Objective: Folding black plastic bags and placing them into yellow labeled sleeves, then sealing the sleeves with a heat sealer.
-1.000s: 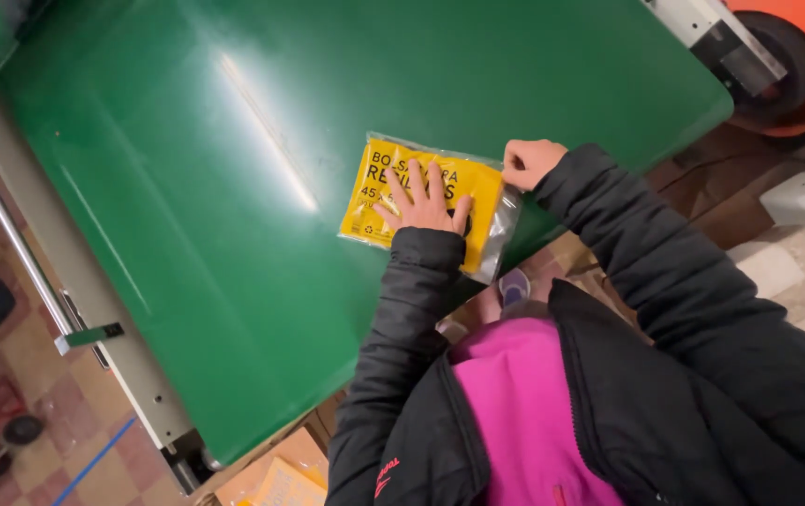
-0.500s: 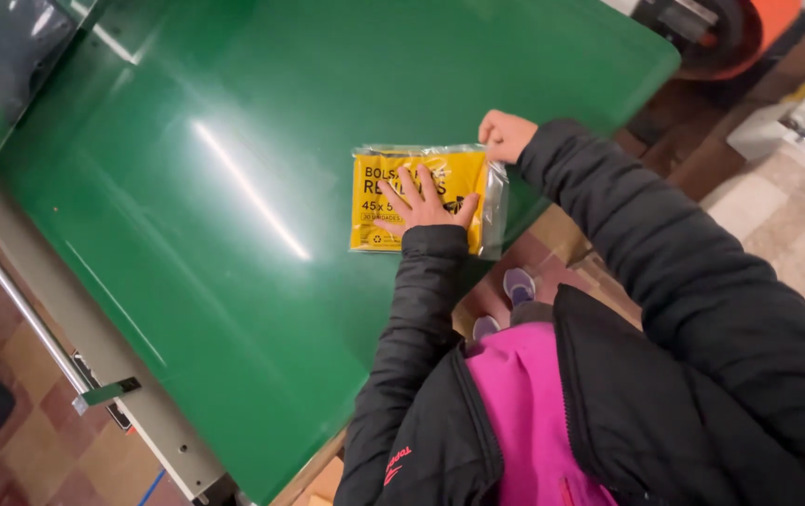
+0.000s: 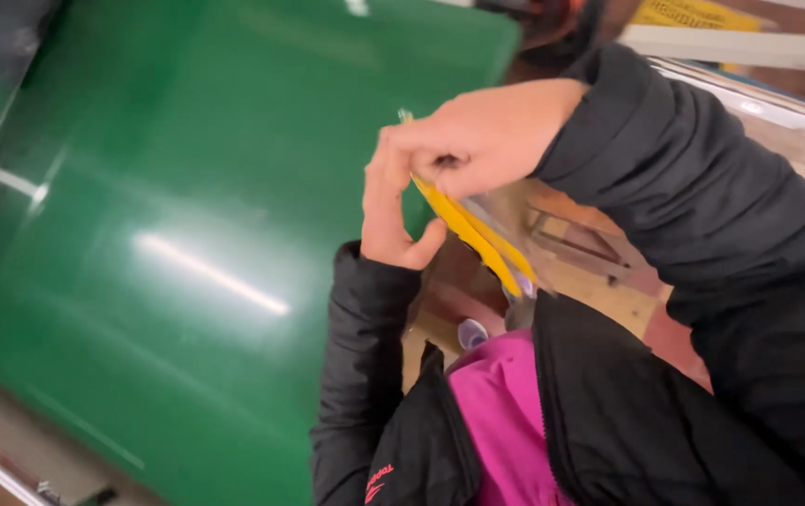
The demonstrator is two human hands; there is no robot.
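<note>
Left hand (image 3: 391, 214), nearest the black jacket (image 3: 627, 412), clasps the yellow packet (image 3: 473, 234) from the side; right hand (image 3: 487, 136) pinches its upper edge. Both hold it, edge-on, above the green table (image 3: 168, 234) edge beyond.

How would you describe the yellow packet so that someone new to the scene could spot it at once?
Start at the broad green surface filling the left of the view, then go to its right edge, where two black-sleeved hands meet. The right hand and left hand pinch a flat yellow packet, seen edge-on and slanting down towards the pink top. It is the only bright yellow thing between the hands.
</note>
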